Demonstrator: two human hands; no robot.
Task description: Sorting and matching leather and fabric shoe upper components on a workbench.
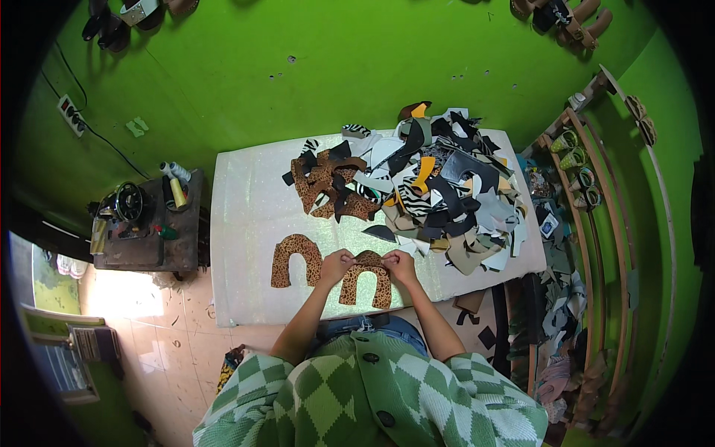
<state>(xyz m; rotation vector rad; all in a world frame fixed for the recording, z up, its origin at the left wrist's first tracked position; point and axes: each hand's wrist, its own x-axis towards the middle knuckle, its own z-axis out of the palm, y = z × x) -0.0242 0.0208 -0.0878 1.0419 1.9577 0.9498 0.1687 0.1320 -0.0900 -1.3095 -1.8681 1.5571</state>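
My left hand [337, 267] and my right hand [402, 267] pinch the two ends of a small curved dark-brown piece [369, 258], perhaps leather or fabric. It spans the top of an arch-shaped leopard-print piece [381, 289] lying with its open end toward me. Whether the two pieces touch, I cannot tell. Left of my left hand, a second leopard-print arch [281, 264] lies flat on the pale table [249, 194]. Just beyond my hands rests a dark pointed scrap [380, 233].
A heap of cut scraps [477, 212] covers the table's far right, with leopard-print offcuts [316, 186] beside it. At left stands a sewing machine [128, 205] on a dark bench with thread cones [179, 173]. A wooden rack [603, 261] with sandals lines the right wall.
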